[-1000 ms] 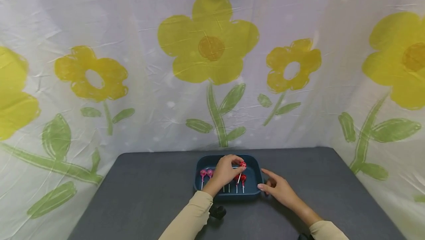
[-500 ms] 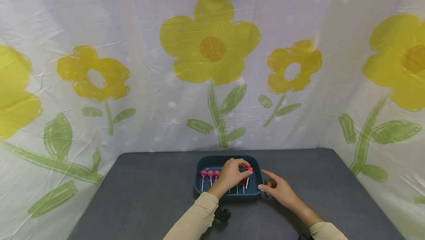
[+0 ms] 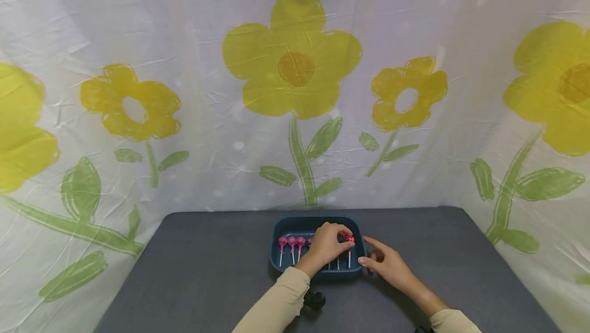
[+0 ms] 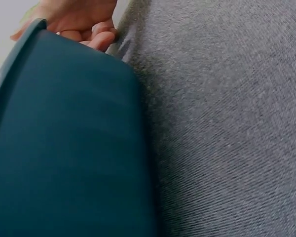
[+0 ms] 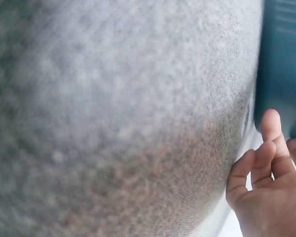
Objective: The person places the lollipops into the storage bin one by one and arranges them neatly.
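Observation:
In the head view my left hand [image 3: 327, 245] reaches over the dark blue tray [image 3: 318, 274] and pinches a red-wrapped lollipop [image 3: 350, 239] near the tray's right end. Its white stick points toward the near wall. Pink lollipops [image 3: 292, 241] lie in a row at the left, sticks toward me. A purple one [image 3: 309, 242] and the sticks of others show around my left hand, which hides the rest. My right hand [image 3: 389, 266] touches the tray's right side with thumb and fingertips. In the right wrist view, its fingers [image 5: 271, 123] are loosely bent beside the tray wall [image 5: 286, 64].
The tray stands on a dark grey cloth-covered table [image 3: 207, 271], near its back edge. Behind and beside it hangs a white curtain [image 3: 207, 169] printed with yellow flowers. A black wrist device [image 3: 315, 300] sits beneath the left sleeve.
My left hand has moved right and lowered the red lollipop to the tray's right end, its stick turning straighter. More pink lollipops show at the left. The right hand stays in place.

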A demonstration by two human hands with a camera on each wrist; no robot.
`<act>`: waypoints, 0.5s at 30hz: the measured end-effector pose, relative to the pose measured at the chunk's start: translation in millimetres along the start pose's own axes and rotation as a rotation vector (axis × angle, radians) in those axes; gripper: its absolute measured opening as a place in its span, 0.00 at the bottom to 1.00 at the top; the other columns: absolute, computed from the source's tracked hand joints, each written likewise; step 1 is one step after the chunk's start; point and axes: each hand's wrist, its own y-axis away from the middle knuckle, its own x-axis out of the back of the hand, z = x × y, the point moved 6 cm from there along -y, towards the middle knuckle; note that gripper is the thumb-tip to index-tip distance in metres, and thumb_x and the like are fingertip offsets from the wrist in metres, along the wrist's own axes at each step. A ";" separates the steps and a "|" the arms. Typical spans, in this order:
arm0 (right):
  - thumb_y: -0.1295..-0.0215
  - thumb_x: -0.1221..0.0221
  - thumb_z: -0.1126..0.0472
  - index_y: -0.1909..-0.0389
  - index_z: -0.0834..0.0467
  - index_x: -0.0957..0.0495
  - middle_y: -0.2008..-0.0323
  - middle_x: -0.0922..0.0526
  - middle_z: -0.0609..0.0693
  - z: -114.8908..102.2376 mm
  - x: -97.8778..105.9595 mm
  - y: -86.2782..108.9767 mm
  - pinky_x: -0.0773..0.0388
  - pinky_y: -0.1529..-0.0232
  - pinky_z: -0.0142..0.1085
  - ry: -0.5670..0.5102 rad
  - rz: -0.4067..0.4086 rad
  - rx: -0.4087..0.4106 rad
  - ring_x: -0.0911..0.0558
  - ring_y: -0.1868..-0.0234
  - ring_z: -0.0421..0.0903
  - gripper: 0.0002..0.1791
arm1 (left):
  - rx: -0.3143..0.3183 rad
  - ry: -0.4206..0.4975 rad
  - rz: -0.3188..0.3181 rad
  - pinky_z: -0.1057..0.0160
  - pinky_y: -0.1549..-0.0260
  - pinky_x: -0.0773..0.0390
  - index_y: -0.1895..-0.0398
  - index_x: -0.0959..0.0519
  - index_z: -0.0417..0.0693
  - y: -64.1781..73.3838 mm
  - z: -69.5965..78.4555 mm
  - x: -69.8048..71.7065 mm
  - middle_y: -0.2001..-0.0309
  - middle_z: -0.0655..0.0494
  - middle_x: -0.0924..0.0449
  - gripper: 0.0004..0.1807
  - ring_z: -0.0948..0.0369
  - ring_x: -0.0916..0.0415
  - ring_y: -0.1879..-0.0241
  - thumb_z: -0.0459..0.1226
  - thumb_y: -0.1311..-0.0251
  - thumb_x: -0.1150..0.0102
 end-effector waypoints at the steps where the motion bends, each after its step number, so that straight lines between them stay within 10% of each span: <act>1: 0.36 0.36 0.49 0.28 0.60 0.37 0.77 0.21 0.52 -0.1 -0.2 -0.1 0.28 0.75 0.31 0.000 -0.001 -0.001 0.25 0.78 0.39 0.39 | 0.001 -0.008 0.000 0.64 0.58 0.27 0.58 0.13 0.60 0.4 0.0 -0.7 0.63 0.66 0.13 0.11 0.67 0.25 0.61 0.48 0.42 0.31; 15: 0.35 0.36 0.49 0.28 0.61 0.37 0.77 0.20 0.52 1.8 0.4 0.1 0.28 0.76 0.31 0.025 0.008 0.005 0.26 0.79 0.38 0.39 | 0.025 -0.055 -0.032 0.63 0.58 0.27 0.61 0.14 0.59 0.4 -4.0 -9.2 0.65 0.66 0.13 0.10 0.66 0.26 0.61 0.48 0.44 0.29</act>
